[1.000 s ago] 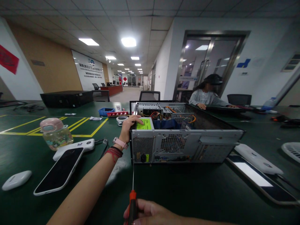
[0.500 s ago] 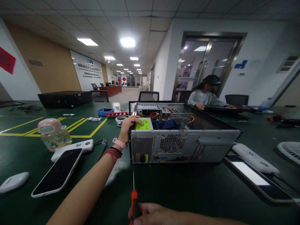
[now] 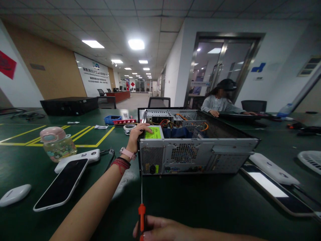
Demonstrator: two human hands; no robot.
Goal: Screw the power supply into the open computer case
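Note:
An opened computer case (image 3: 204,152) lies on the table in front of me, its rear panel facing me. My left hand (image 3: 139,131) grips the case's left top edge, fingers over the power supply (image 3: 157,133) with its bright green label. Low at the front, my right hand (image 3: 160,229) is closed around the orange and black handle of a screwdriver (image 3: 141,214). The screwdriver's thin shaft points away from me and meets the lower left corner of the rear panel. Its tip is too small to make out. Coloured cables show inside the case.
Left of me are a phone (image 3: 62,185), a white power bank (image 3: 82,157), an earbud case (image 3: 15,195) and a bottle (image 3: 59,144). Another phone (image 3: 273,189) lies to the right. Behind stand a blue tray (image 3: 112,119) and a black case (image 3: 70,106). A person (image 3: 220,100) sits opposite.
The screwdriver handle has turned in my right hand and shifted slightly left, with the hand following. My left hand stays on the case.

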